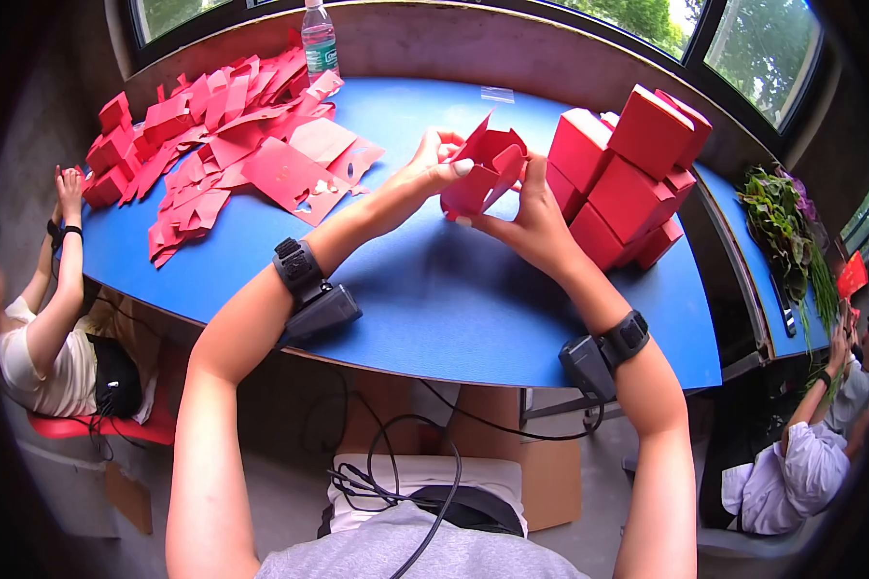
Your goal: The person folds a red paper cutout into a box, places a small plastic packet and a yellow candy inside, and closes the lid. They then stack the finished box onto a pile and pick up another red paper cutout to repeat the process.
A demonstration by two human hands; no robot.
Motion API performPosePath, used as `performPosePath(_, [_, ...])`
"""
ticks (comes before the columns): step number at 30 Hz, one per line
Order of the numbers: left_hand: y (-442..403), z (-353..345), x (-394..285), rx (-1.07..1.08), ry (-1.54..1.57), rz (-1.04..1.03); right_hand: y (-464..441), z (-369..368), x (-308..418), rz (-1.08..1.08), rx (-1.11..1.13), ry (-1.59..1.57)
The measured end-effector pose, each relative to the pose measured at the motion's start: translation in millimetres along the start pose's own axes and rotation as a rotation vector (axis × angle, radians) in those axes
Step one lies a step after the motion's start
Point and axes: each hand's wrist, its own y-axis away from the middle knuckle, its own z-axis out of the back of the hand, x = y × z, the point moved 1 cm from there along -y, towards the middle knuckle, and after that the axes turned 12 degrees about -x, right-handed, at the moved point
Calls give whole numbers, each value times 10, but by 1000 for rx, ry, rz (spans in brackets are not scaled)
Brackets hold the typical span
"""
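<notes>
Between my two hands, above the blue table [406, 309], is a partly folded red paper box [473, 188] with its flaps standing up at the top. My left hand [434, 166] grips its left side, thumb against the near wall. On the other side, my right hand [534, 212] holds the box with the thumb low and the fingers behind the right wall. Just right of my right hand, several folded red boxes [632, 198] are stacked. A heap of flat red box blanks [227, 125] lies to the left of my left hand.
A water bottle [320, 43] stands behind the heap. At far left a person's hands [70, 188] are by the table edge. Another person [792, 473] sits at right near a second table [743, 232] with leafy plants [787, 227]. Black cables [396, 473] hang over my lap.
</notes>
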Motion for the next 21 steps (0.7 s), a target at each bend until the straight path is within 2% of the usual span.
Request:
performPosePath(6, [67,-58,-111,72,8,-11,7,10,48,108,-52,51])
performPosePath(9, [74,-28,-106,41,21,12,8,-3,95,38,-35,-136])
performPosePath(12, [27,4,-31,-13,-100,-21,16,-18,84,27,55,-97])
performPosePath(14, [-4,-3,71,-56,30,-164,9,11,103,31,50,-76])
performPosePath(19, [13,2,-89,-172,45,-312,-4,36,55,150,-19,28])
performPosePath(21, [14,59,-110,-206,-237,-475,3,53,89,43,-28,-67])
